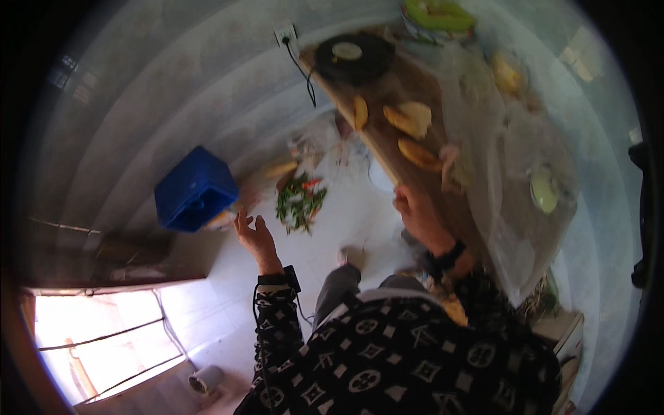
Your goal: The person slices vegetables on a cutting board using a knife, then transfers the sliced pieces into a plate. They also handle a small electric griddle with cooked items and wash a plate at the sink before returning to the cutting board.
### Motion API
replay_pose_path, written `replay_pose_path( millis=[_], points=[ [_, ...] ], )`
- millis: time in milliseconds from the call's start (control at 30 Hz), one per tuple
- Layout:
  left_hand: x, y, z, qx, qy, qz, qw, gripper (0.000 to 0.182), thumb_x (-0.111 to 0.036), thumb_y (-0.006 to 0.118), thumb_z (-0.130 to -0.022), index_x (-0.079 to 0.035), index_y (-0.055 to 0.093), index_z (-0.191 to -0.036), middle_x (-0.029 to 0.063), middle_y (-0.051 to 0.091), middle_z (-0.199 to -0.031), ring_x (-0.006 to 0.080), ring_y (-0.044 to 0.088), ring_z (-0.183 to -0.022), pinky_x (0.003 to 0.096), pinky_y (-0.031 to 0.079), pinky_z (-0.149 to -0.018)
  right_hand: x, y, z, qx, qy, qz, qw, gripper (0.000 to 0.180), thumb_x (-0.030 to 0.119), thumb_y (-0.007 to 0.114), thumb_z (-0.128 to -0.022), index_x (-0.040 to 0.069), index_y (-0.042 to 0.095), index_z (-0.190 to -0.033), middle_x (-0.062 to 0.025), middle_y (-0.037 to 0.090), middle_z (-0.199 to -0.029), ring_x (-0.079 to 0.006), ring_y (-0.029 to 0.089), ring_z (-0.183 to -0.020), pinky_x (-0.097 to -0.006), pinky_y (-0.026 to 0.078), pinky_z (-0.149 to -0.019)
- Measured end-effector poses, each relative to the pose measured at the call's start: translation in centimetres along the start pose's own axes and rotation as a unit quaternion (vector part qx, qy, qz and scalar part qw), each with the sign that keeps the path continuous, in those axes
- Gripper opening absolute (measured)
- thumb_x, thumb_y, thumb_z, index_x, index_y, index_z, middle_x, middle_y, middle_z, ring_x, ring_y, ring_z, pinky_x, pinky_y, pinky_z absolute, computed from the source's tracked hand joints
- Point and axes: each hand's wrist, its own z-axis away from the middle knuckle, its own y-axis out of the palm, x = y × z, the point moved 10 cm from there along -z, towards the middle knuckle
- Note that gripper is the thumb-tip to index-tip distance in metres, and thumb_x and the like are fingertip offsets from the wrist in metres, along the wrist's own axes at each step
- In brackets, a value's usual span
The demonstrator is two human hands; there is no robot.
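My left hand (255,241) is raised over the white floor with its fingers apart and nothing in them. Close beyond its fingertips is a blue plastic bin (194,189), tilted by the wall with its open mouth showing. My right hand (419,212) has curled fingers at the edge of a wooden table (386,161); whether it grips the edge or something small cannot be made out. On the floor between the hands lies a heap of leafy greens (300,205) with a red piece (312,183) that looks like a chilli. Several elongated yellow-orange food pieces, including one piece (419,154), lie on the table.
A round black appliance (355,58) sits at the table's far end, near a corded plug in a wall socket (285,36). Translucent plastic sheeting (511,228) covers the table's right side, with a pale green oval thing (543,189) there. A grey bucket-like container (206,379) lies near the bright doorway.
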Motion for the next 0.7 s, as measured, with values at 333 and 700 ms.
replay_pose_path(
  millis=[333, 700],
  points=[
    [-7.1, 23.3, -21.6, 0.041, 0.059, 0.082, 0.994, 0.041, -0.001, 0.070, -0.087, 0.002, 0.062, -0.127, 0.0176, 0.064, -0.112, 0.0306, 0.063, -0.094, 0.0424, 0.052, -0.084, -4.1, 2.3, -14.8, -0.034, 0.095, -0.045, 0.994, 0.019, 0.005, 0.063, -0.096, 0.001, 0.062, -0.114, -0.0154, 0.067, -0.091, -0.0282, 0.067, -0.081, -0.0370, 0.053, -0.074],
    [-11.4, 39.0, -37.3, -0.008, 0.020, 0.101, 0.995, 0.047, -0.007, 0.072, -0.092, 0.005, 0.054, -0.133, 0.0169, 0.057, -0.117, 0.0286, 0.060, -0.094, 0.0423, 0.050, -0.084, -5.0, 3.0, -27.4, -0.039, 0.102, -0.013, 0.994, 0.023, 0.002, 0.065, -0.094, 0.002, 0.062, -0.117, -0.0191, 0.067, -0.095, -0.0344, 0.069, -0.083, -0.0380, 0.055, -0.075]
  ],
)
